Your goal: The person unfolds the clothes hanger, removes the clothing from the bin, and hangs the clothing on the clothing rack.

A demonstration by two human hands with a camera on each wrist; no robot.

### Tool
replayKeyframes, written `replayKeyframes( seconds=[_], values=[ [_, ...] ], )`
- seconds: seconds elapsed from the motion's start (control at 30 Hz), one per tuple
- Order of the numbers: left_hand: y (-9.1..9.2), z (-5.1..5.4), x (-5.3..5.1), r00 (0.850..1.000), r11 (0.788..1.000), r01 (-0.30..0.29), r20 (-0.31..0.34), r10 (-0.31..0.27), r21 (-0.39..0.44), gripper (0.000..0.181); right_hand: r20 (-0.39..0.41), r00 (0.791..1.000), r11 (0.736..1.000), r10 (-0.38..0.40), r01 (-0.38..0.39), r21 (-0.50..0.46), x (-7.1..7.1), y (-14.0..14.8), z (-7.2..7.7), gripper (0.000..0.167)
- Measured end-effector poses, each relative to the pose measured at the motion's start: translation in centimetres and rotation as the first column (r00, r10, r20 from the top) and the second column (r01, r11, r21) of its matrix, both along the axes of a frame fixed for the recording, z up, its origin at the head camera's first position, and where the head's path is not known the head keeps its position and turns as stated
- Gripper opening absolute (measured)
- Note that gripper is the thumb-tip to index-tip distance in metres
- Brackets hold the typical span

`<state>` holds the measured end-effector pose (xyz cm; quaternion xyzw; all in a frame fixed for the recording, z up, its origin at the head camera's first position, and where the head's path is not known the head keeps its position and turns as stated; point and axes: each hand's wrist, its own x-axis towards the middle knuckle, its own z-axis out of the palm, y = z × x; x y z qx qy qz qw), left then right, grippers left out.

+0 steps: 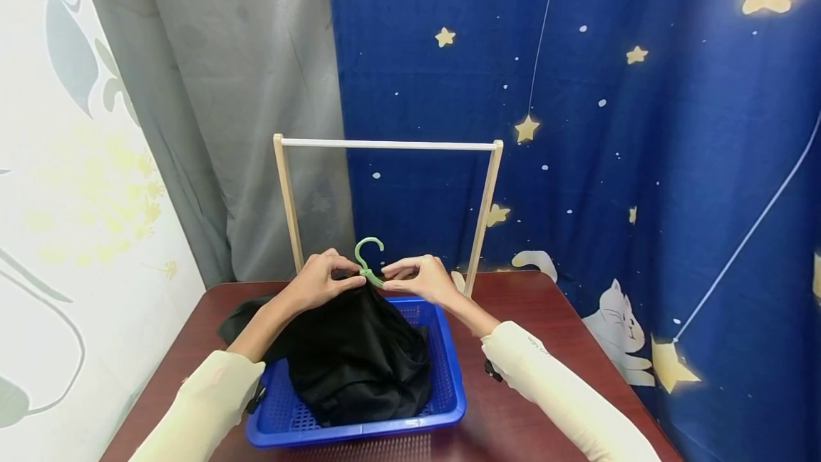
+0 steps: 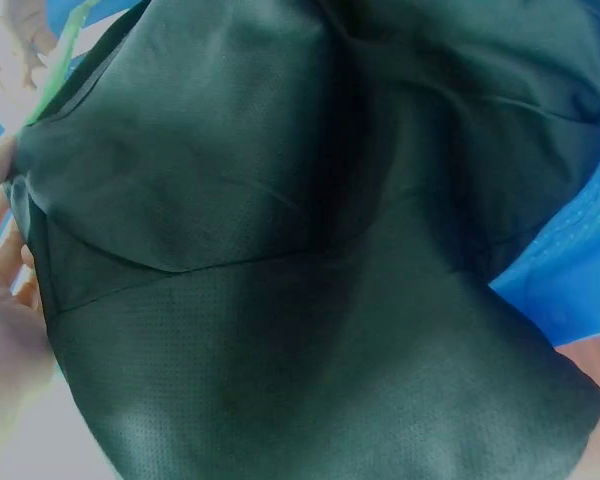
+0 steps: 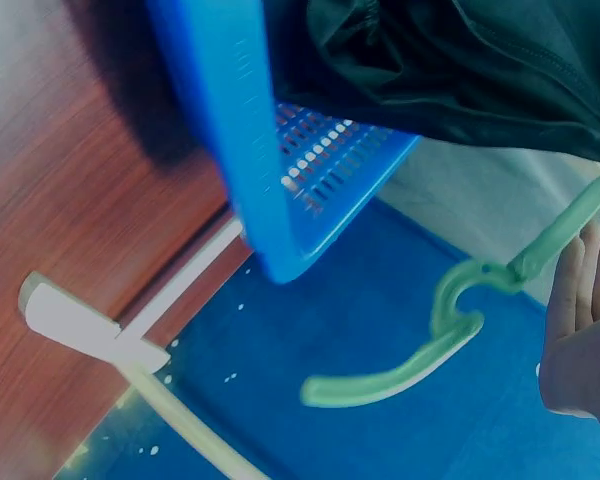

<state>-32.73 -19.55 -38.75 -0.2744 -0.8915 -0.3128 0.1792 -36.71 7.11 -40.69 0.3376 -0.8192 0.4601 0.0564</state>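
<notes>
A black garment (image 1: 359,355) lies bunched in a blue plastic basket (image 1: 452,376), with part of it draped over the left rim. From its top rises a light green hanger (image 1: 366,273), hook upward. My left hand (image 1: 321,281) pinches the cloth's edge close to the hanger's neck; the left wrist view shows the thumb and fingers on either side of that fabric (image 2: 230,200). On the other side, my right hand (image 1: 425,281) pinches the hanger's right arm (image 3: 570,228) between thumb and fingers. The hanger's left arm is hidden by the cloth.
Behind the basket stands a small rack with wooden posts (image 1: 484,216) and a white crossbar (image 1: 391,144). Basket and rack stand on a dark red table (image 1: 532,348). A grey curtain (image 1: 256,91) and a blue star-patterned curtain (image 1: 449,91) hang behind the table.
</notes>
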Motion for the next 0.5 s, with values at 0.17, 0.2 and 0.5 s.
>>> replayKeyframes(
  seconds=[0.17,0.2,0.5],
  values=[
    [-0.6,-0.3,0.1,1.000,1.000,-0.012,0.002,0.012,-0.006,0.019,-0.014,0.999,0.999,-0.040,0.040,0.022,0.1,1.5,-0.3,0.027],
    [-0.8,-0.4,0.1,1.000,1.000,-0.013,0.003,0.013,-0.007,0.019,-0.013,0.999,0.999,-0.043,0.044,0.026,0.2,1.8,-0.4,0.028],
    [-1.7,-0.4,0.4,0.999,0.999,-0.032,0.012,0.032,-0.011,0.022,0.009,0.999,0.998,-0.037,0.037,0.048,0.5,4.3,-1.8,0.026]
  ],
)
